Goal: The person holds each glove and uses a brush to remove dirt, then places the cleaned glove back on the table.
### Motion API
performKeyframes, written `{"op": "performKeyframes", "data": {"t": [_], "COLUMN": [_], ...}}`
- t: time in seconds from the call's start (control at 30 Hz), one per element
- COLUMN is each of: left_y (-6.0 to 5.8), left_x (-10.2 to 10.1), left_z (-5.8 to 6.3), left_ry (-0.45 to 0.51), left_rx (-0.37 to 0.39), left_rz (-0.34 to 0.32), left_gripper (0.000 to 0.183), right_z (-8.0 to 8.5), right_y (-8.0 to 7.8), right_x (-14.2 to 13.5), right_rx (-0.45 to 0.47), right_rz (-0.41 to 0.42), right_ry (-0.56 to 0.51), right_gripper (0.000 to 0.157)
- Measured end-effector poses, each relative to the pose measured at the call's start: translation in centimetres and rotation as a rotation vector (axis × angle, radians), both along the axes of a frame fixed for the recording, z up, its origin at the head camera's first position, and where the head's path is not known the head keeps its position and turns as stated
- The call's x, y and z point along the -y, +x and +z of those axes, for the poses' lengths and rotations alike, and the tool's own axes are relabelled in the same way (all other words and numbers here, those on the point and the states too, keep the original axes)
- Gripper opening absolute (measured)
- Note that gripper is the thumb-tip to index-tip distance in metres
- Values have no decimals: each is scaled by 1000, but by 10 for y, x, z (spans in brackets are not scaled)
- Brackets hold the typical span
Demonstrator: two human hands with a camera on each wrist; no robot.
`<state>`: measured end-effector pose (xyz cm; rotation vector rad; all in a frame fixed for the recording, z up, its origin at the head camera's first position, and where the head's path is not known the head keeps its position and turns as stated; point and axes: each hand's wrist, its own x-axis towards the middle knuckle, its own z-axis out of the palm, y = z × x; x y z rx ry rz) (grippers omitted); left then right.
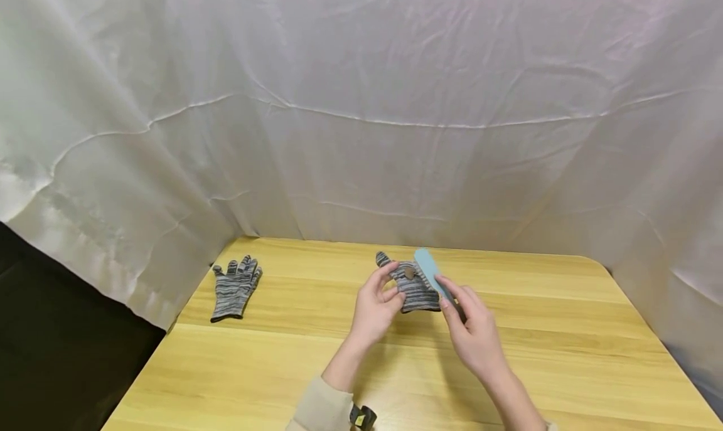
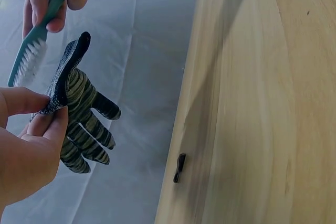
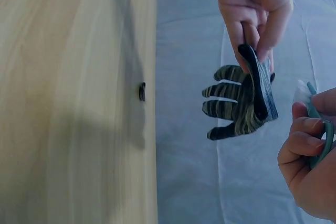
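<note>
My left hand (image 1: 373,308) pinches a grey-and-black striped knit glove (image 1: 417,293) near its cuff and holds it up off the table. In the left wrist view the glove's fingers (image 2: 94,142) hang spread and nothing fills them. A brown stain (image 1: 409,272) shows on the glove in the head view. My right hand (image 1: 477,334) grips the handle of a blue-green brush (image 1: 427,268). Its white bristles (image 2: 32,61) face the glove, and both wrist views show a small gap between them. A second striped glove (image 1: 234,290) lies flat at the table's left.
The wooden table (image 1: 316,356) runs to a grey-white curtain (image 1: 361,167) at the back and sides. A small dark thing (image 2: 179,168), its kind unclear, lies near the table edge in both wrist views. Black cloth or shadow (image 1: 62,343) shows past the left edge.
</note>
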<state>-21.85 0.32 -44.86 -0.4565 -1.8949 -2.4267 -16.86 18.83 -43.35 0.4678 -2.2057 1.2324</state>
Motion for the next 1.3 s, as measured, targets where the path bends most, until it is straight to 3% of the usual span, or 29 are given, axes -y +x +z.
{"op": "performKeyframes", "data": {"t": [0.33,0.63,1.3], "left_y": [2,3,1], "left_x": [-3,-3,2], "left_z": [-4,-6,-5], "left_ry": [-4,-36,-38], "left_rx": [3,25,20], "left_rz": [-18,18,27], "left_gripper": [65,66,71], "right_z": [-10,-14,-19], "right_y": [1,3,4], "right_x": [6,11,14], "right_rx": [-24,-75,13], "right_rz": [32,46,35], "right_ry": [80,119,194], "right_gripper": [45,49,46]}}
